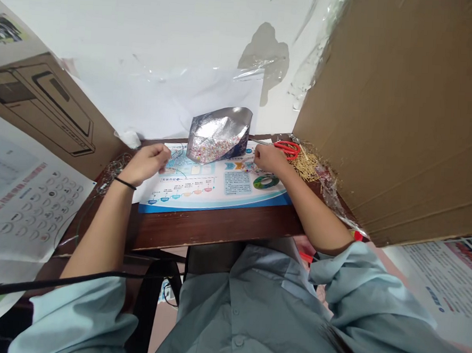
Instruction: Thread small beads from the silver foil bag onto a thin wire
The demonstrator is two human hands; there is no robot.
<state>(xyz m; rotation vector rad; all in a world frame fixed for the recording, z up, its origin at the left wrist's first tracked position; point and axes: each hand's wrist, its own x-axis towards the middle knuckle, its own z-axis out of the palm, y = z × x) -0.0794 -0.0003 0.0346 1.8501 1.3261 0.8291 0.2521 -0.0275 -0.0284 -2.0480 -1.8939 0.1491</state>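
At the near edge of a dark, glossy wooden desk (212, 231), a printed laminated sheet (219, 191) lies flat, with its blue lower border a short way in from the lip, leaving a band of wood showing. A crumpled silver foil pouch (219, 135) stands on the sheet's far part, against a white wall (148, 48); its open side shows a mass of small multicoloured pieces.

The left hand (144, 164), with a thin black wristband (125, 183), is curled narrow and rests at the sheet's left part, just beside the pouch. The right hand (269, 160) is pinched narrow, with fingertips (256, 155) down on the sheet to the right of the pouch. Whether either hand holds anything small cannot be determined.

Red-handled scissors (288, 149) lie just past the right hand, touching a loose heap of thin gold-coloured pins (306, 166). Crinkled clear plastic film (331, 193) runs along the desk's right side. A large corrugated cardboard sheet (392, 111) closes off the right side, and a printed carton (36, 111) hems in the left, where fine tangled wire (114, 169) sits at the desk corner.
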